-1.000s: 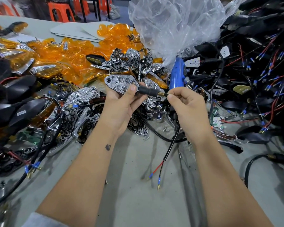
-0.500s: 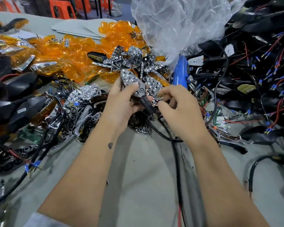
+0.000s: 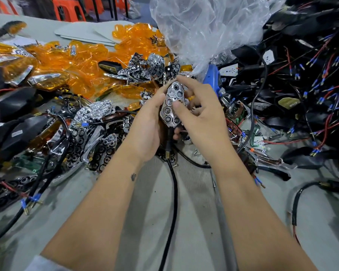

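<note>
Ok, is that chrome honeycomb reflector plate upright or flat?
Upright: reflector plate held on end by left hand and right hand, cable below.

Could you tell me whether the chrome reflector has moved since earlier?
Yes: the chrome reflector swung upright and shifted right, nearer the blue tool.

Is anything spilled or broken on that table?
Nothing looks broken, but loose screws lie scattered on the table near the chrome reflector, and the orange lenses sprawl in a heap.
</note>
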A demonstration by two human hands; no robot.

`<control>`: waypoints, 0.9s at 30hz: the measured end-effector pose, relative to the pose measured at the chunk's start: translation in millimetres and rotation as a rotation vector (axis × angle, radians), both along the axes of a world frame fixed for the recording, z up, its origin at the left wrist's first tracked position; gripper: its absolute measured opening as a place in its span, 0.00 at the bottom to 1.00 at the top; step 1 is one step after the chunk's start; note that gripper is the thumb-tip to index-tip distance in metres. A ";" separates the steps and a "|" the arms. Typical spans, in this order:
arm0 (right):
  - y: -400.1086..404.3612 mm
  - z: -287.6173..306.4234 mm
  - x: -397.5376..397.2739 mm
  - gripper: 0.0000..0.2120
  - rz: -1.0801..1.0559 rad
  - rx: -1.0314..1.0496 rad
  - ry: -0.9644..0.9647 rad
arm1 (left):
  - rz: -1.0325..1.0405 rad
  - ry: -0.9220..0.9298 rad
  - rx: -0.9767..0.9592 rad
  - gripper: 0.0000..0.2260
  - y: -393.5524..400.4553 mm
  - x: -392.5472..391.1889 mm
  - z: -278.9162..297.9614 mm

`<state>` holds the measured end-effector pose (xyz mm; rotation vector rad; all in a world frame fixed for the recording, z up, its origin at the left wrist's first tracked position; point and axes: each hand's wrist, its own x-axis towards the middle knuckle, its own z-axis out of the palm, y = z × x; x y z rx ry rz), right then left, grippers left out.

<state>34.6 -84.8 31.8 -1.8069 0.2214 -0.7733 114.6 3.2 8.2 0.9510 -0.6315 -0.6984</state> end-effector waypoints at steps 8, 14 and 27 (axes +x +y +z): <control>-0.6 4.6 -1.5 0.14 -0.022 0.049 -0.072 | 0.022 0.017 0.067 0.20 -1.9 -2.4 2.2; -10.2 4.0 2.4 0.12 -0.050 0.356 -0.228 | 0.050 0.116 0.097 0.19 0.7 0.9 2.2; -4.8 -0.7 -1.7 0.11 -0.189 -0.253 0.047 | 0.043 0.028 0.096 0.19 -1.5 -2.5 -0.8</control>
